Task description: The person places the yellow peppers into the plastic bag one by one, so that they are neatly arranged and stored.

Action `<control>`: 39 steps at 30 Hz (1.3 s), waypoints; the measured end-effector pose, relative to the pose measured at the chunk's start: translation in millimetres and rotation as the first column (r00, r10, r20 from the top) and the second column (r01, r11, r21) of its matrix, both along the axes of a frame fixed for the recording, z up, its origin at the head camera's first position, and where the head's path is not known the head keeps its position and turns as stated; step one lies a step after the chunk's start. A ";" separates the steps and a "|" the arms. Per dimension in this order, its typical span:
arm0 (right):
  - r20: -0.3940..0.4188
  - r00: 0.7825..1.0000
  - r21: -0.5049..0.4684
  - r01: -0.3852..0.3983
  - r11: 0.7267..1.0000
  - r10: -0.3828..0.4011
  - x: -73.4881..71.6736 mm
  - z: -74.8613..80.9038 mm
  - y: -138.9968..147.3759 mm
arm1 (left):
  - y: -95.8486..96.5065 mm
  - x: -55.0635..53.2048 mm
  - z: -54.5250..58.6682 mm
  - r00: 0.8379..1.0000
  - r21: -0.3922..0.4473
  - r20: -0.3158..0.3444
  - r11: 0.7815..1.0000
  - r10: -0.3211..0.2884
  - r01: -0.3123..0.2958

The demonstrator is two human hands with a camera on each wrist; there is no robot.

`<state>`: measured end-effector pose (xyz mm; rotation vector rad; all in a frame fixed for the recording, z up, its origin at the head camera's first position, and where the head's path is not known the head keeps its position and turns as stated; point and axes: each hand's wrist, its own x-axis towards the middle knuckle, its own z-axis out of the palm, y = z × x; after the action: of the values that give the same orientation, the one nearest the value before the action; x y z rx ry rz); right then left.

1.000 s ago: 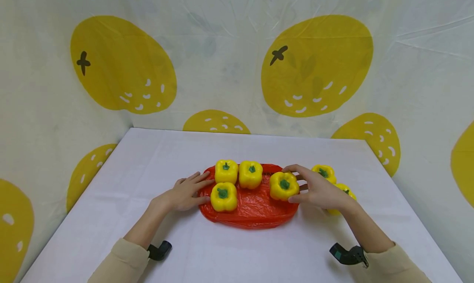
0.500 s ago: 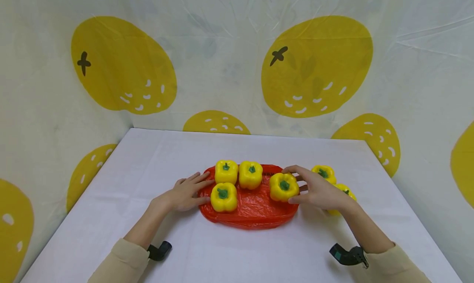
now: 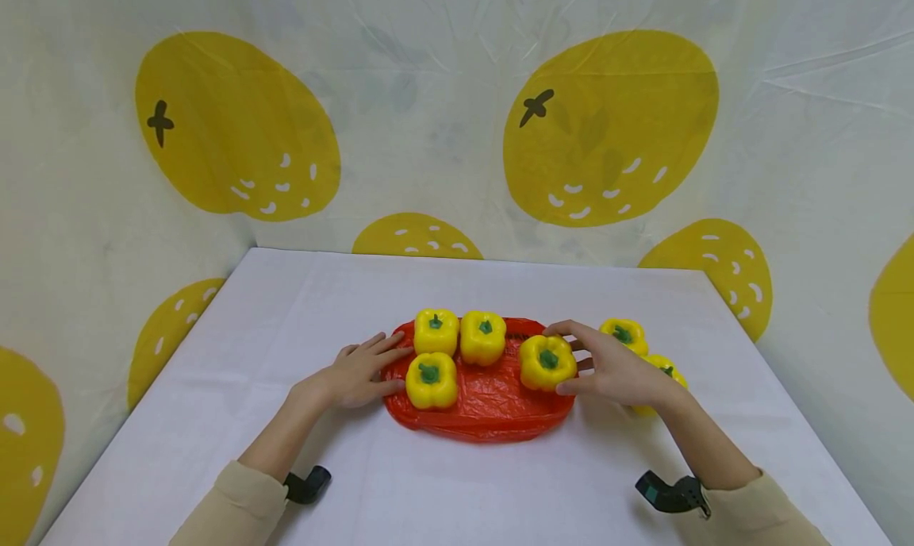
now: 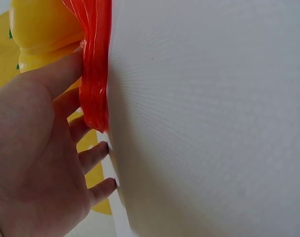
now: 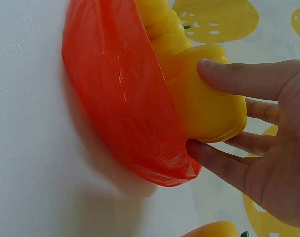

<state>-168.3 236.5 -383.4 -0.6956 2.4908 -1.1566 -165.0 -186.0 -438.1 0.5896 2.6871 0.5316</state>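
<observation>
A red plastic bag lies spread on the table with several yellow bell peppers on it. My right hand holds the rightmost yellow bell pepper, thumb at its near side and fingers around the far side. The right wrist view shows that pepper upright behind the bag's edge, one fingertip touching the bag. At the bag's left end rests my left hand, fingers spread and relaxed. Its thumb touches the bag's folded edge, close to the front-left pepper.
Two more peppers stand at the bag's back left, a left one and one beside it. Right of the bag, other peppers sit on the white-covered table, partly hidden by my right hand. A patterned curtain hangs behind.
The rightmost pepper tilts and shifts very slightly toward me under my right hand. My left hand and the other peppers stay put.
</observation>
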 end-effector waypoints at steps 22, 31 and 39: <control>-0.004 1.000 0.060 0.007 0.998 -0.006 5.6 -7.3 -8.3 | -0.5 -0.4 -1.0 1.000 0.001 -0.007 1.000 -0.008 0.008; -0.041 0.999 0.090 -0.002 0.996 0.005 9.5 -10.4 -20.2 | 0.0 0.0 -0.6 1.000 0.008 -0.010 1.000 -0.010 0.010; -0.027 0.999 0.090 -0.036 0.995 0.039 11.2 -15.0 -34.1 | 0.3 1.1 -0.5 1.000 0.012 -0.013 1.000 -0.014 0.014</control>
<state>-157.1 202.4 -398.5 -0.7356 2.5242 -1.0225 -163.9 -185.6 -438.6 0.6171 2.6915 0.5417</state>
